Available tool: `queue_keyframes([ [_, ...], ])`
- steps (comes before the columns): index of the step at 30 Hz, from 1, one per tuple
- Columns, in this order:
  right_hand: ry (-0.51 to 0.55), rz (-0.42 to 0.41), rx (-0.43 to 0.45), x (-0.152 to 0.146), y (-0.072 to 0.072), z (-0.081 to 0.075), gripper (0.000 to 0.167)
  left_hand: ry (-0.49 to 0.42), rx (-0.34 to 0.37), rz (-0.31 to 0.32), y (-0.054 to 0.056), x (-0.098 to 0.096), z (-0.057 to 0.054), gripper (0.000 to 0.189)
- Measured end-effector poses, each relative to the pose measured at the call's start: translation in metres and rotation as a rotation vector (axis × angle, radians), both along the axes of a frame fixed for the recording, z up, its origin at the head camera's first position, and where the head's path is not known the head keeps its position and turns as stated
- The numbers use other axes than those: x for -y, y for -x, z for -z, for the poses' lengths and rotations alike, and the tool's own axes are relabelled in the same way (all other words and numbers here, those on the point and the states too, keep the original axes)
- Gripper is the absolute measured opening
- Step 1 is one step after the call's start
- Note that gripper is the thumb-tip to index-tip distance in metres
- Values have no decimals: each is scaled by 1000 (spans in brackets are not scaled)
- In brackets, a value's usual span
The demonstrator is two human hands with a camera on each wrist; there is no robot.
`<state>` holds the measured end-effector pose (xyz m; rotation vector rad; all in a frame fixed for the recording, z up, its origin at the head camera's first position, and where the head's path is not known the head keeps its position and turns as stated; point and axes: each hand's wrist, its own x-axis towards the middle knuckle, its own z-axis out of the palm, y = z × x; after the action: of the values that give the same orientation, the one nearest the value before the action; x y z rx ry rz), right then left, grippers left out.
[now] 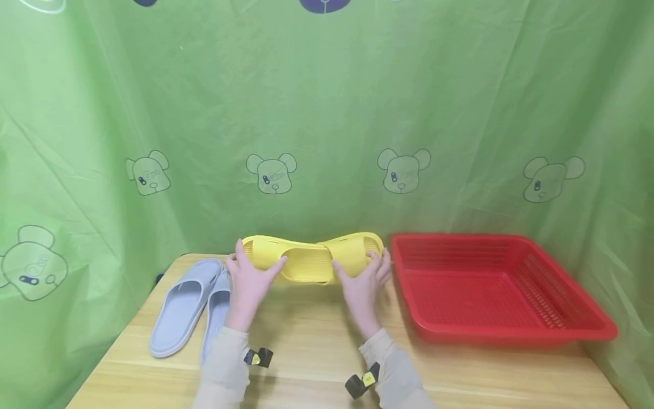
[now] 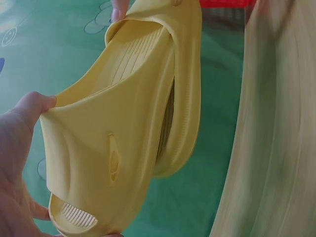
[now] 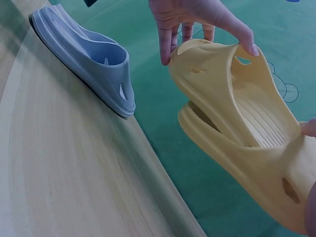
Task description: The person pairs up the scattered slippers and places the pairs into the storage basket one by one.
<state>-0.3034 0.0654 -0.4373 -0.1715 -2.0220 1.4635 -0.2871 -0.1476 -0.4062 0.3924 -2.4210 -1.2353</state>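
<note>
A pair of yellow slippers (image 1: 306, 267) is held up over the table, toes pointing outward and the soles overlapping in the middle. My left hand (image 1: 250, 284) grips the toe end of the left slipper, its thumb (image 2: 42, 102) at the edge of the strap. On the other side, my right hand (image 1: 363, 287) holds the right slipper around its strap. In the right wrist view, the left hand (image 3: 202, 17) shows at the top, and only parts of the right hand appear at the right edge.
Two light blue slippers (image 1: 185, 309) lie side by side on the wooden table (image 1: 306, 352), left of my hands; my left forearm partly covers one. A red plastic basket (image 1: 503, 332) stands on the right. Behind the table hangs a green curtain (image 1: 327, 102) with bear prints.
</note>
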Motion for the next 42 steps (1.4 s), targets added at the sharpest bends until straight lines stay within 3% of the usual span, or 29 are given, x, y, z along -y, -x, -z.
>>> queue_keyframes([
  [6, -66, -74, 10, 2, -1, 2, 82, -6, 12, -40, 1, 13, 0, 126],
  [16, -204, -221, -12, 1, -3, 5, 95, 25, 52, -37, 0, 34, 0, 132],
  [27, -471, -354, 87, -6, -1, 2, 123, 74, 14, -35, -1, 45, 0, 124],
  [42, -802, -446, 130, -11, -4, 2, 129, 125, 6, 10, -2, 53, -1, 120],
])
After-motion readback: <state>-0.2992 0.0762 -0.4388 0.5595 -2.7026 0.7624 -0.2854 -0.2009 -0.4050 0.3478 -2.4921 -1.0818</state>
